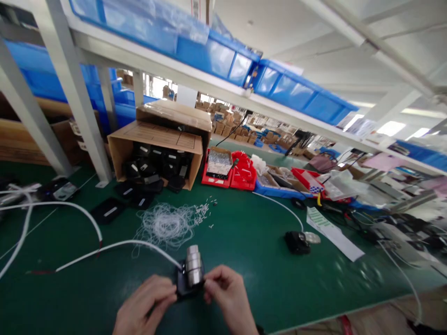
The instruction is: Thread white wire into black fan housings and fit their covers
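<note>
Base (pixel 183 284): one, black, between the two hands at the near part of the green table (pixel 251 246), a metal cylinder (pixel 194 267) upon it; whether it touches the tabletop cannot be told. Left hand (pixel 148 302): thumb and fingers pinching the base's left edge. Right hand (pixel 225 293): thumb and forefinger drawn together at its right edge; whether they grip the edge or a small piece there is unclear. Step in hand, as judged: two-handed steadying or adjusting. Any move of the base calls for a level grip and slack in the cable. Cable (pixel 136 242): white, running left from the base; the likeliest hindrance. Thread (pixel 164 226): loose heap, just beyond the base, a possible snag near the cable. White bits (pixel 201 211): scattered, beyond the base. Carton (pixel 153 131): holding black parts (pixel 172 170), farther beyond the base. Red trays (pixel 243 172): two, beyond and right of it. Black block (pixel 297 243): well right of it, beside paper (pixel 335 234).
</note>
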A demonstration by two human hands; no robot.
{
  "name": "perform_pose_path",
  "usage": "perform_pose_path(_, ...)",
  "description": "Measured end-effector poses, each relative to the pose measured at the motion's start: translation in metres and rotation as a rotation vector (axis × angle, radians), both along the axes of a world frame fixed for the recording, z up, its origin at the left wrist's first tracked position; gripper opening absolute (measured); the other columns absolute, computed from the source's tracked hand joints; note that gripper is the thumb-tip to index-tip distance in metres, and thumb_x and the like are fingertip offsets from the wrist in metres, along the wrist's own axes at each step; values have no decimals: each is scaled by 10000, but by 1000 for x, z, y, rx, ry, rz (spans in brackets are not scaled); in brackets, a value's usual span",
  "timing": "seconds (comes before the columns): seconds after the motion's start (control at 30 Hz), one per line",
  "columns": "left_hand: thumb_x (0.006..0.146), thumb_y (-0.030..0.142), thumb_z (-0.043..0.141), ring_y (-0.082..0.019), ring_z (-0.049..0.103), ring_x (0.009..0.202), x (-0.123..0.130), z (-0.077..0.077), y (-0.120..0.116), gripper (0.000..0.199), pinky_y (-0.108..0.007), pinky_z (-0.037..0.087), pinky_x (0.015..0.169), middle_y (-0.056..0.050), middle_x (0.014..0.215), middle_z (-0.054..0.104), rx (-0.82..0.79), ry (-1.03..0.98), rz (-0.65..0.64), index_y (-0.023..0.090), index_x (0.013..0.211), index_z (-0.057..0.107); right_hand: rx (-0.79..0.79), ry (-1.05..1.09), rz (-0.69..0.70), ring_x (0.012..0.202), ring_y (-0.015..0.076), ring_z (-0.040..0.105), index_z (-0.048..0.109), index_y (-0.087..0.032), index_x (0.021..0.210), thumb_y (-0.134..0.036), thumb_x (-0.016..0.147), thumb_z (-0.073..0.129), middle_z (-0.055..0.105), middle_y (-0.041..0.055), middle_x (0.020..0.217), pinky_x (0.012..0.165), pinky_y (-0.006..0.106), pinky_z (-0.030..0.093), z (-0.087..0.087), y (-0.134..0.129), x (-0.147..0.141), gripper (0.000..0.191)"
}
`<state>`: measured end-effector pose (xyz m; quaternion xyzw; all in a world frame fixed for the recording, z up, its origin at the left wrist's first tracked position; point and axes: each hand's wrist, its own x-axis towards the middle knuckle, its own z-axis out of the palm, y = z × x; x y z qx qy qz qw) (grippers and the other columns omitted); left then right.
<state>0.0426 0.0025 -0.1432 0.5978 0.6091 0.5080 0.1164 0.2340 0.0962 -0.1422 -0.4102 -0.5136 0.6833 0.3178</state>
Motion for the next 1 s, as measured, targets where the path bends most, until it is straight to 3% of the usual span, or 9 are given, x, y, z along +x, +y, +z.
perform_pose_path(0.1, 898, 441, 543, -134, 659, 692, 3, -6, -7, 306, -164, 528, 670, 3, 746, 686, -34, -39, 34, 231, 713, 668, 6, -59, -151, 534, 125, 524, 653, -135, 772, -491, 649, 773, 592, 16, 595, 536, 242, 405, -3, 5, 13, 395)
perform_pose_path(0.23, 925, 317, 519, -141, 647, 764, 11, -27, -5, 214, -217, 504, 767, -8, 797, 684, -61, 36, -62, 213, 814, 668, -152, 28, -209, 585, 112, 486, 651, -138, 841, -436, 661, 765, 562, 3, 669, 568, 230, 388, -20, -4, 13, 367)
perform_pose_path(0.3, 921, 277, 520, -148, 636, 803, 14, -35, -4, 180, -236, 486, 797, -13, 829, 679, -74, 39, -73, 213, 840, 668, -126, 19, -244, 611, 116, 476, 646, -147, 858, -414, 691, 728, 554, 3, 699, 589, 231, 393, -28, -11, 8, 325)
perform_pose_path(0.4, 911, 279, 532, -163, 624, 837, 16, -39, -4, 164, -258, 467, 816, -23, 861, 672, -117, 3, -59, 214, 854, 670, 71, -112, -248, 657, 138, 498, 619, -160, 874, -377, 779, 628, 566, 18, 746, 622, 244, 411, -34, -17, 0, 237)
perform_pose_path(0.57, 873, 352, 567, -179, 607, 783, 16, -32, 1, 202, -275, 448, 758, -18, 800, 657, -260, -114, -38, 206, 759, 648, 473, -301, -174, 753, 160, 543, 530, -196, 823, -226, 861, 498, 557, 32, 806, 686, 260, 436, -36, -21, -5, 58)
perform_pose_path(0.67, 817, 349, 602, -173, 581, 680, 15, -27, 7, 212, -269, 428, 668, -3, 697, 622, -369, -211, -6, 191, 674, 600, 721, -354, -113, 771, 151, 543, 518, -203, 792, -128, 867, 459, 556, 32, 811, 723, 260, 438, -38, -21, -2, 122)
perform_pose_path(0.87, 705, 272, 637, -159, 543, 629, 17, -24, 10, 166, -265, 409, 615, 30, 664, 563, -540, -431, 24, 186, 744, 501, 828, -408, -24, 962, 178, 578, 629, -232, 1010, -113, 904, 465, 615, 75, 1010, 852, 302, 480, -50, -28, 16, 228)
perform_pose_path(1.0, 618, 215, 705, -165, 516, 656, 21, -27, 6, 365, -287, 397, 657, 42, 681, 510, -558, -529, 57, 185, 897, 472, 854, -451, 22, 1084, 204, 553, 579, -275, 1195, -145, 918, 460, 595, 76, 1164, 922, 351, 481, -55, -35, 29, 329)
